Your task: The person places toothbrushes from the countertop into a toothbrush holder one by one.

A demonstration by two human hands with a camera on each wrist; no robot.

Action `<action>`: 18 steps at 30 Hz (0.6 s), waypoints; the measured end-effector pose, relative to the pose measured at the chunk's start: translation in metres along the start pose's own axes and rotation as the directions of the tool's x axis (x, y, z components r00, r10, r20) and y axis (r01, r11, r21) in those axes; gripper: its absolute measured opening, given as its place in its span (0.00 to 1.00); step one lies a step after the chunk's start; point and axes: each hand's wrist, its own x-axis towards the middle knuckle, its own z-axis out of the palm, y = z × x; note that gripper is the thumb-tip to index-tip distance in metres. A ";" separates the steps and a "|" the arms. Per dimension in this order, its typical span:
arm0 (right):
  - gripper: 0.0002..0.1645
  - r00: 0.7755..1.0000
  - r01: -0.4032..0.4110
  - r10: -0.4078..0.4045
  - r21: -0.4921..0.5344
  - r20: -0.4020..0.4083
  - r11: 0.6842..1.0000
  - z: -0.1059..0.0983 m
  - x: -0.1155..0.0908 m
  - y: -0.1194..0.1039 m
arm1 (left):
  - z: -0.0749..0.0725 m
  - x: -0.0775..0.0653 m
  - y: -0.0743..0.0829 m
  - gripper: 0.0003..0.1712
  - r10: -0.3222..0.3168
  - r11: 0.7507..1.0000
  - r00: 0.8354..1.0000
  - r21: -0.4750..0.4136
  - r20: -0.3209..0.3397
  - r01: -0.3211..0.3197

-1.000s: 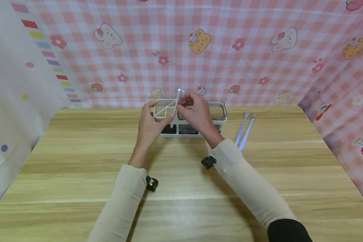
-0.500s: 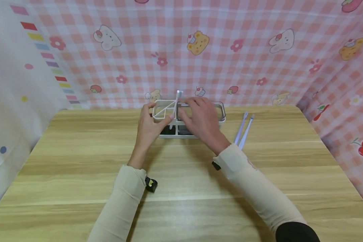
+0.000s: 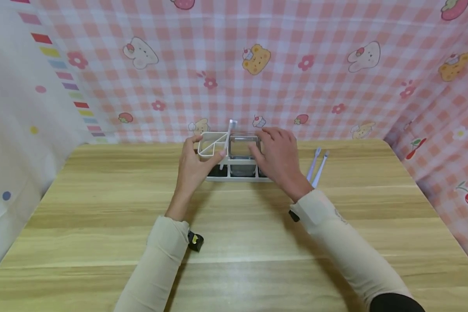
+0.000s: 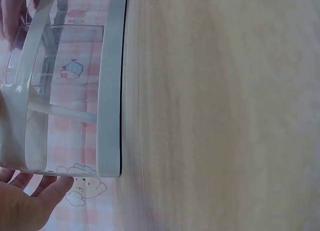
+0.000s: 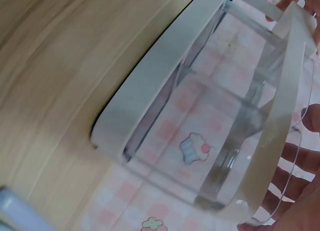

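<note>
A white toothbrush holder (image 3: 242, 178) with clear cups stands at the table's back edge. My left hand (image 3: 195, 162) grips its left end, thumb in front and fingers round the left side. A white toothbrush (image 3: 229, 135) leans in the divided left section, head up; its handle shows through the clear wall in the left wrist view. Over the holder's right part is my right hand (image 3: 278, 156), fingers loosely bent and no brush in them. The right wrist view has these fingers (image 5: 295, 181) by a clear cup's rim (image 5: 295, 156); whether they touch it I cannot tell.
Two light purple toothbrushes, a left one (image 3: 314, 161) and a right one (image 3: 320, 170), lie on the wooden table (image 3: 234, 242) right of the holder, partly behind the right hand. A pink checked cloth (image 3: 218, 104) hangs directly behind the table.
My right hand has let go of the white toothbrush and moved right across the holder. The brush now stands by itself in the left section. My left hand has kept its grip.
</note>
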 end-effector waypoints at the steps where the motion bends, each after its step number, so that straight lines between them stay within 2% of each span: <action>1: 0.27 1.000 -0.004 0.004 0.003 0.005 1.000 -0.001 -0.001 0.002 | 0.000 0.000 0.000 0.51 -0.002 1.000 1.000 0.000 0.003 0.002; 18: 0.30 0.997 -0.070 0.071 0.025 -0.005 0.997 -0.010 -0.015 0.037 | -0.001 0.000 0.000 0.51 -0.010 1.000 1.000 0.017 0.010 0.010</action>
